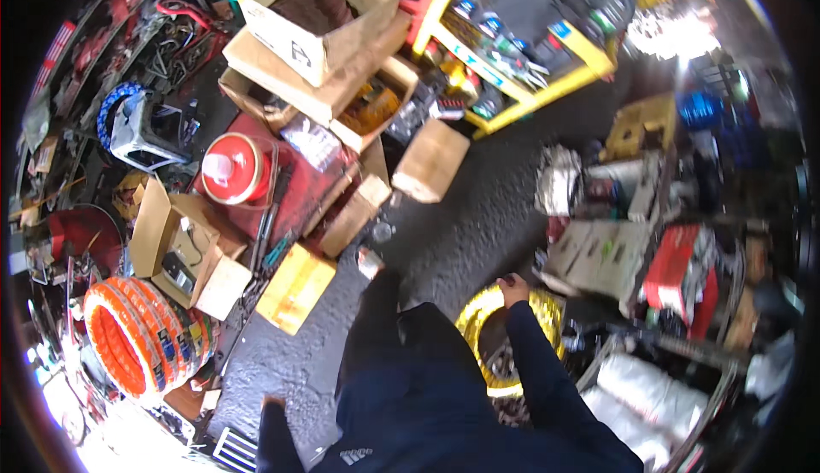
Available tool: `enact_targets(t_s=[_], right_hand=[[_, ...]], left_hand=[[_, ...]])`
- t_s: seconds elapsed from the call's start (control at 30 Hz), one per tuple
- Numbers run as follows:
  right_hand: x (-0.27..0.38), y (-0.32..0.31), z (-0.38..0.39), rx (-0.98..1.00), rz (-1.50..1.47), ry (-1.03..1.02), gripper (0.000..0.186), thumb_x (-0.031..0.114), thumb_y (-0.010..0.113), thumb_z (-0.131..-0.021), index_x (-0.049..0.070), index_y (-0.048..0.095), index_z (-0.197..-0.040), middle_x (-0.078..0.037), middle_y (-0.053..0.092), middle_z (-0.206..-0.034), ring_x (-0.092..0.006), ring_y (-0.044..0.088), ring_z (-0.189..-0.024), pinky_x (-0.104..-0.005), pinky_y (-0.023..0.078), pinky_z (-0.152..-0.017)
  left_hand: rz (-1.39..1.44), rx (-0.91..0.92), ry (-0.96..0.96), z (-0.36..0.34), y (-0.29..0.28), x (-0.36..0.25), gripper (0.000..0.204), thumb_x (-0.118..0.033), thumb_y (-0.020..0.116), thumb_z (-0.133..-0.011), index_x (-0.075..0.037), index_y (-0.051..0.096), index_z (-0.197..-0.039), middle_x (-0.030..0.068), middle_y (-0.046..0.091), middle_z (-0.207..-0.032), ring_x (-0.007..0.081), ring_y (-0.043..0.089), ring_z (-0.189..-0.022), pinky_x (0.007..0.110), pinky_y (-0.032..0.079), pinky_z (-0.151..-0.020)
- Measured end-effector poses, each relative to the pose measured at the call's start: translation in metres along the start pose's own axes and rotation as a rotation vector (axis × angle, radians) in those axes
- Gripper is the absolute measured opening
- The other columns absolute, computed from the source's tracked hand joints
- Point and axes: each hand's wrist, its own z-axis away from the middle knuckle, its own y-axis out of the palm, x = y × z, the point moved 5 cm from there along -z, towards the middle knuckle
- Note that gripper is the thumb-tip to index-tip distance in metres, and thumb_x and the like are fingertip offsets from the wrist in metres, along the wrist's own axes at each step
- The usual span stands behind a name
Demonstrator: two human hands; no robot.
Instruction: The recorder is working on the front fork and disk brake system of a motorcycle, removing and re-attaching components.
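My right hand point(514, 290) is at the upper edge of a shiny yellow wrapped ring point(471, 324), beside my dark-clothed legs. Its fingers are curled; whether they touch the ring or hold anything is unclear. My left hand point(273, 403) hangs low at the left, mostly behind my dark sleeve, fingers hidden. A stack of orange wrapped tires point(128, 336) stands to its upper left, and a yellowish box point(295, 285) lies ahead of it on the floor.
Cardboard boxes point(316, 20) are piled ahead, beside a yellow shelf rack point(589, 67) with small goods. A red canister point(235, 166) and open carton point(166, 225) are left. Crates, boards point(598, 251) and white rolls point(649, 396) crowd the right. A dark floor runs between.
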Motion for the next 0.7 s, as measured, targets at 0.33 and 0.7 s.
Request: enact_targets(t_s=[0.33, 0.7], right_hand=[[0.336, -0.006, -0.324, -0.142, -0.254, -0.736, 0.057, 0.017, 0.076, -0.068, 0.006, 0.052, -0.119, -0.018, 0.053, -0.117, -0.0353, 0.052, -0.110, -0.0458, 0.044, -0.093], [0.470, -0.173, -0.233, -0.425, 0.076, -1.495, 0.049, 0.018, 0.074, -0.071, 0.003, 0.058, -0.114, -0.017, 0.050, -0.130, -0.0424, 0.045, -0.121, -0.0514, 0.036, -0.100]], left_hand=[[0.731, -0.262, 0.252, 0.039, -0.113, -0.235, 0.020, -0.018, 0.069, -0.071, -0.004, 0.064, -0.085, 0.0139, 0.067, -0.078, 0.0219, 0.065, -0.069, 0.035, 0.051, -0.061], [1.795, -0.604, -0.031, 0.019, -0.402, -0.459, 0.016, -0.008, 0.067, -0.076, -0.001, 0.062, -0.090, 0.0074, 0.066, -0.084, 0.0171, 0.064, -0.079, 0.029, 0.051, -0.070]])
